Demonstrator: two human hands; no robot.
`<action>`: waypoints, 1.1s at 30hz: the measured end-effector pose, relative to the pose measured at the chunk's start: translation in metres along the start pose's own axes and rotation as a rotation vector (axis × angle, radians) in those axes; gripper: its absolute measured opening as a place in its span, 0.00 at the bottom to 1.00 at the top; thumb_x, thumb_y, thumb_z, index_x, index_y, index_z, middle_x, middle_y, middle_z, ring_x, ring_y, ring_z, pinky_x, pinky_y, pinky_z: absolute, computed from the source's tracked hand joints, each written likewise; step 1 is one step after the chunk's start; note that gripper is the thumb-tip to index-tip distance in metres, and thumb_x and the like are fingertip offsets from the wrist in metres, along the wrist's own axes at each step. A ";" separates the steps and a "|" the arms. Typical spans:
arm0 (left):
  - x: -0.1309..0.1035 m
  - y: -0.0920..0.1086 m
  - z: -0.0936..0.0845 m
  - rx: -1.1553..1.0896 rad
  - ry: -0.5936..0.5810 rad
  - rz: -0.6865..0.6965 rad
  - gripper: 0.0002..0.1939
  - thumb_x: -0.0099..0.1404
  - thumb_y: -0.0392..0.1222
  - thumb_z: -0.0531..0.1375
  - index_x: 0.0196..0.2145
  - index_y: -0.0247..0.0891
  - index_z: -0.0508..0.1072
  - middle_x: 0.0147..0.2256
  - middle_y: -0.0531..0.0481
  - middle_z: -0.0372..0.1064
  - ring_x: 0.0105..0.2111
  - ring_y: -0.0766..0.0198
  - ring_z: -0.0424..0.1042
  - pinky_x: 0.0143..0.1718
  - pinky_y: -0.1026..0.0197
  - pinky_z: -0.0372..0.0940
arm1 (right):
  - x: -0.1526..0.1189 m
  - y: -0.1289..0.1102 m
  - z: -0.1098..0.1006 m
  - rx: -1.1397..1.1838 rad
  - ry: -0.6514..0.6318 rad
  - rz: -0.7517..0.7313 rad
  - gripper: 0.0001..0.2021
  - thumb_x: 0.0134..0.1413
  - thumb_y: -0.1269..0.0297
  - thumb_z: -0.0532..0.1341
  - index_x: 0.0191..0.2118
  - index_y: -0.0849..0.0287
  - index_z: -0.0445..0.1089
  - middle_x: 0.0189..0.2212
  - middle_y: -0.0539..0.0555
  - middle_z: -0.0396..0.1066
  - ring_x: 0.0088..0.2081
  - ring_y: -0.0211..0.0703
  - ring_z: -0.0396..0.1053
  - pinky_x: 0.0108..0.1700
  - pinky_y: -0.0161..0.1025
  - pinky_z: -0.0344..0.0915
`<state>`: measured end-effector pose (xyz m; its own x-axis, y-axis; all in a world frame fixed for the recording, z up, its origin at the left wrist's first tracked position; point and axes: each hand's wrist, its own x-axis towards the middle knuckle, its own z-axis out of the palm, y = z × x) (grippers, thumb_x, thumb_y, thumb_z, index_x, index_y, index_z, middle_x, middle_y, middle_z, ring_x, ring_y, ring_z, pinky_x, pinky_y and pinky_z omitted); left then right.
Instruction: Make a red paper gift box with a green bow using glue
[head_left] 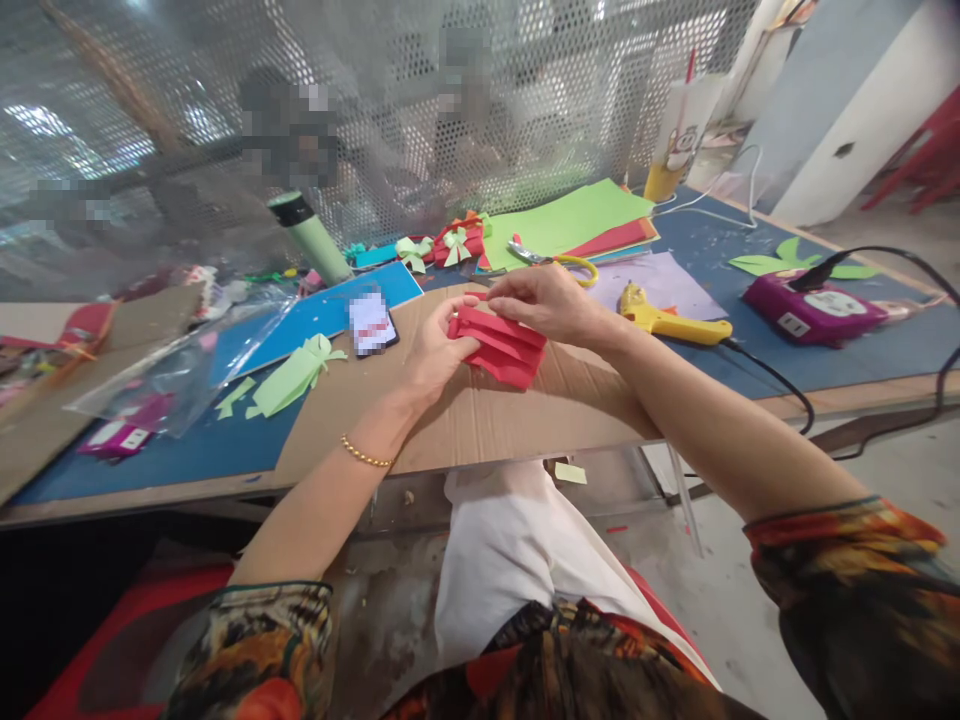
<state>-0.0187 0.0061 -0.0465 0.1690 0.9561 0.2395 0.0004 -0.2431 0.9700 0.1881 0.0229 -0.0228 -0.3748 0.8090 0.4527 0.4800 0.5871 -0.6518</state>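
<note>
A folded piece of red paper with pleat-like ridges is held up over a brown cardboard sheet. My left hand grips its left end, the thumb lying across the front. The fingers of my right hand pinch its upper edge from above. Left of the cardboard lies a light green folded paper piece with a gathered end, and a small green scrap beside it. A phone with a lit screen rests at the cardboard's left edge.
To the right are a yellow glue gun with its cord, scissors and a purple power socket box. Green paper sheets, a green bottle and a drink cup stand or lie along the back near a perforated metal screen.
</note>
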 end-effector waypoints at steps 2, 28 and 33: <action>0.000 0.000 -0.001 0.012 0.035 -0.020 0.23 0.52 0.30 0.68 0.47 0.38 0.77 0.36 0.52 0.79 0.34 0.64 0.77 0.32 0.65 0.71 | -0.002 -0.002 -0.002 0.050 -0.040 -0.042 0.14 0.67 0.55 0.66 0.45 0.62 0.81 0.35 0.54 0.80 0.34 0.38 0.70 0.38 0.37 0.66; -0.003 0.001 0.002 0.000 -0.154 0.100 0.29 0.52 0.35 0.73 0.53 0.37 0.77 0.54 0.42 0.81 0.50 0.56 0.80 0.44 0.62 0.77 | -0.004 -0.008 -0.002 0.431 -0.124 0.211 0.11 0.52 0.57 0.72 0.30 0.59 0.76 0.23 0.45 0.69 0.25 0.32 0.61 0.27 0.33 0.57; -0.002 -0.003 0.001 -0.024 -0.157 0.093 0.31 0.50 0.32 0.71 0.54 0.38 0.78 0.55 0.43 0.81 0.53 0.56 0.80 0.49 0.61 0.77 | -0.003 -0.007 0.000 0.345 -0.124 0.182 0.15 0.54 0.55 0.74 0.27 0.59 0.75 0.23 0.45 0.68 0.25 0.32 0.61 0.27 0.32 0.57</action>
<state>-0.0176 0.0052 -0.0499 0.3191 0.8919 0.3205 -0.0456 -0.3234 0.9452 0.1857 0.0160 -0.0195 -0.4111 0.8771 0.2484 0.2611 0.3744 -0.8898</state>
